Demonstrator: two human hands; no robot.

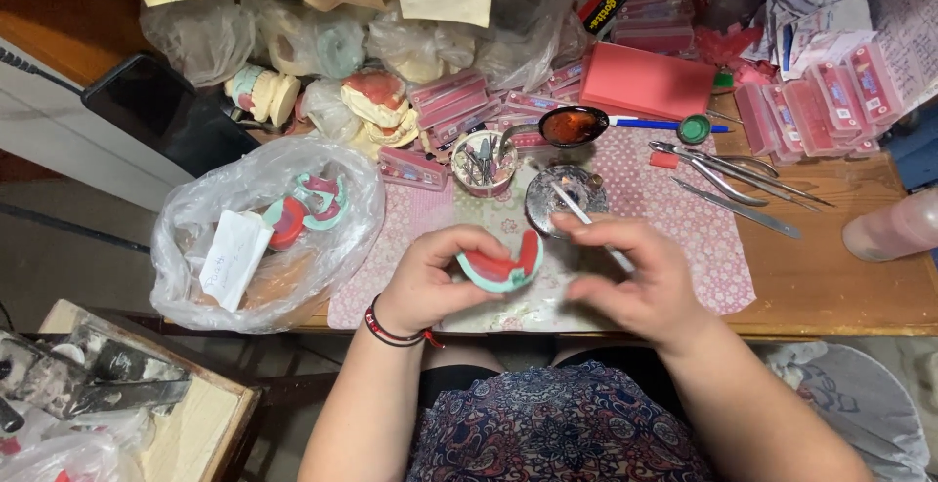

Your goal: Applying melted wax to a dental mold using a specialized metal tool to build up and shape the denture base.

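Observation:
My left hand point(430, 282) grips a pale green dental cast topped with a red wax rim point(503, 265), held over the front edge of the desk. My right hand point(640, 277) holds a thin white-handled instrument point(584, 218) like a pen; its tip points up and left, toward a small glass dish point(565, 197) just behind the hands. The two hands are close together, with the cast between them.
A clear plastic bag point(264, 233) with more green and red casts lies at left. Behind are a cup of tools point(483, 163), a dark spoon point(572, 126), pink boxes point(647, 80), metal instruments point(733, 174) on a pink patterned mat point(703, 248), and a phone point(166, 111).

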